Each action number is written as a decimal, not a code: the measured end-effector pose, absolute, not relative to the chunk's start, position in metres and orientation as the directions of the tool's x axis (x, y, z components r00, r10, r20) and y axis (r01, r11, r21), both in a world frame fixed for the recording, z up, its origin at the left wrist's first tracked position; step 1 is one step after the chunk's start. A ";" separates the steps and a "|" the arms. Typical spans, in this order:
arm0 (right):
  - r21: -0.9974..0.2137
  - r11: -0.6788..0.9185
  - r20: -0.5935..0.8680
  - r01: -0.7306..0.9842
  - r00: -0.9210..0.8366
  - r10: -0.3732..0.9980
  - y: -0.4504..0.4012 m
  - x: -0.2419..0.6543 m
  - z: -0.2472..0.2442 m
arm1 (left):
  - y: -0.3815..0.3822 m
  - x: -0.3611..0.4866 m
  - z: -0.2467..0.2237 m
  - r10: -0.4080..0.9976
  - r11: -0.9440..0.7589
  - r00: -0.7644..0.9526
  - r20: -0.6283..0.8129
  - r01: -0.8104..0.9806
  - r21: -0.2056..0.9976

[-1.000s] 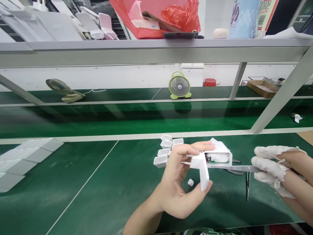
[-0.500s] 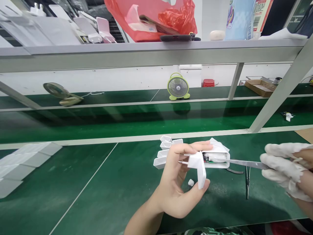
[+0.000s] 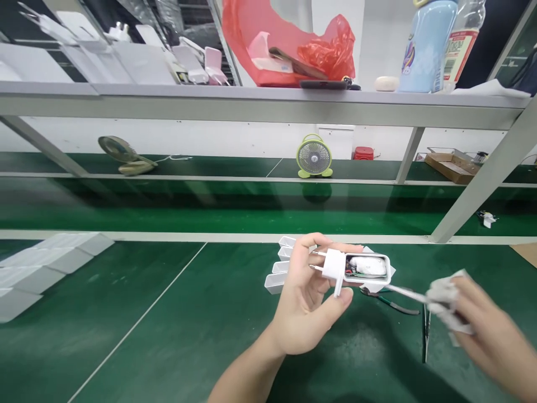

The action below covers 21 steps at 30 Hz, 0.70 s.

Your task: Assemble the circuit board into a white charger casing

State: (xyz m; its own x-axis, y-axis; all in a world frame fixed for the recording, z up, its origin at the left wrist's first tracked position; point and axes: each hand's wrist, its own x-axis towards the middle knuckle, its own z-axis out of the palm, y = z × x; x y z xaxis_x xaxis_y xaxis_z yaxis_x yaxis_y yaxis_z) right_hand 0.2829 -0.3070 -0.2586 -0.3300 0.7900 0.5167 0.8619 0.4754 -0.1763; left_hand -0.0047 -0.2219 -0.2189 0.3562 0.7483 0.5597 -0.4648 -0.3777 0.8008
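My left hand [image 3: 308,305] grips a white plug housing [image 3: 334,265], its two pins pointing left. The housing's oblong case [image 3: 367,267] is open, with white filling and some wires and green board inside. A piece of white paper or cloth [image 3: 371,287] shows behind and below the case. My right hand [image 3: 465,308], blurred and partly wrapped in white finger covers, holds a thin flat tool [image 3: 406,292] whose tip is at the case's lower right edge. Small white open cases [image 3: 274,282] stand left of my left hand.
Green-handled pliers [image 3: 396,305] and metal tweezers [image 3: 426,333] lie on the green table [image 3: 168,336]. White boxes [image 3: 50,268] are stacked at the left. A shelf rail [image 3: 260,112] spans above, and a green fan [image 3: 314,157] stands behind.
The opening of the case now faces the camera more. The tool has come out of it to the lower right edge, and my right hand has moved left and down. The camera view has shifted.
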 end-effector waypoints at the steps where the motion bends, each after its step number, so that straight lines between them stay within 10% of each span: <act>1: -0.212 0.467 0.433 0.858 -0.346 0.832 -0.303 0.277 -0.279 | -0.221 -0.005 -0.219 0.754 -0.359 0.358 0.550 -0.477 0.802; 7: -0.257 0.413 0.300 0.874 -0.334 0.894 -0.289 0.254 -0.375 | -0.216 -0.007 -0.217 0.745 -0.245 0.401 0.533 -0.579 0.778; 21: -0.211 0.724 0.712 0.656 -0.404 0.574 -0.261 0.200 -0.218 | -0.224 -0.007 -0.218 0.746 -0.276 0.489 0.452 -0.390 0.878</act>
